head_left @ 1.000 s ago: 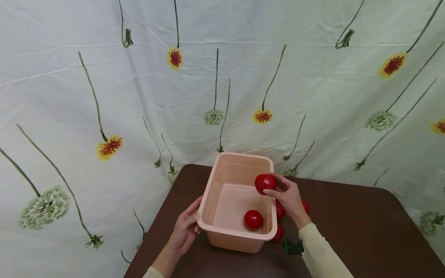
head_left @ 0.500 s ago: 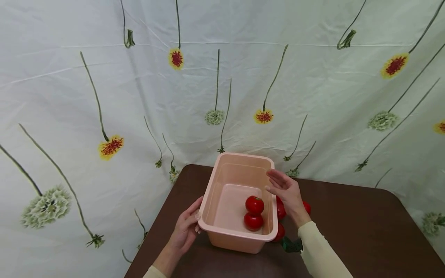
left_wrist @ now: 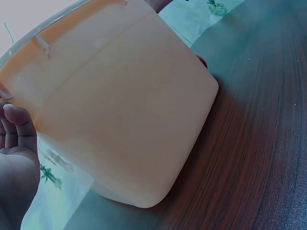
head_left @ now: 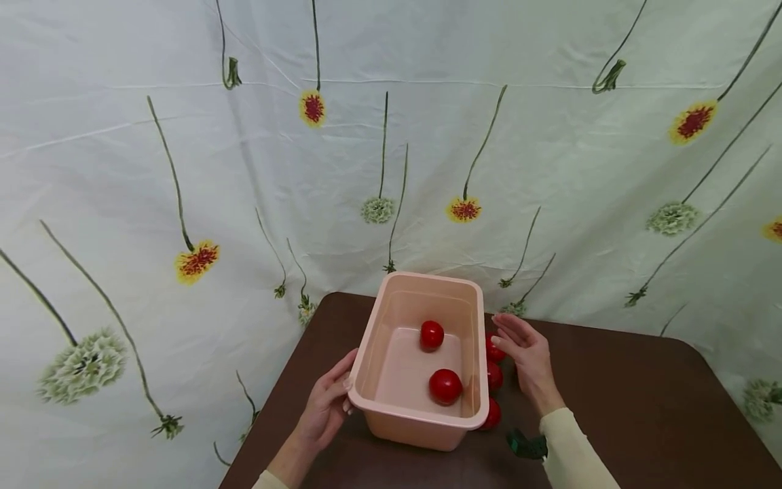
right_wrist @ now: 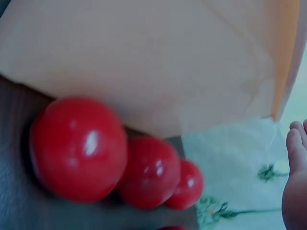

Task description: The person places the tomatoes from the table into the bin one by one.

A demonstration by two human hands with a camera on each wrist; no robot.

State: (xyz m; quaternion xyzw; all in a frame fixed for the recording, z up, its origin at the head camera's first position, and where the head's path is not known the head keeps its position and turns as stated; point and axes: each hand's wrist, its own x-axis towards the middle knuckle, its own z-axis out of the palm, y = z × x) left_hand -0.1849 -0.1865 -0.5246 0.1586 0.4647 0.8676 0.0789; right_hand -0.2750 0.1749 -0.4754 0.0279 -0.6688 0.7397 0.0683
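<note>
A pale pink plastic bin (head_left: pixel 415 432) stands on the table in the head view. My left hand (head_left: pixel 324 406) grips its near left rim; the left wrist view shows fingertips (left_wrist: pixel 18 115) at the bin's edge. Two red tomatoes lie inside: one tomato (head_left: pixel 432 335) toward the middle, another tomato (head_left: pixel 445 386) near the front right. My right hand (head_left: pixel 530 356) holds nothing, its fingers extended just right of the bin. Beneath and beside it, several tomatoes (right_wrist: pixel 79 149) line the bin's right wall, the far tomato (head_left: pixel 495 348) partly covered by the fingers.
The dark brown wooden table (head_left: pixel 635 394) extends to the right. Behind it hangs a pale cloth (head_left: pixel 427 163) printed with flowers. A dark strap with a green part (head_left: pixel 525 445) sits by the right sleeve.
My right hand let a tomato go into the bin, then moved right, out past the rim. The released tomato rolled away from the other toward the bin's middle. My left hand stayed put.
</note>
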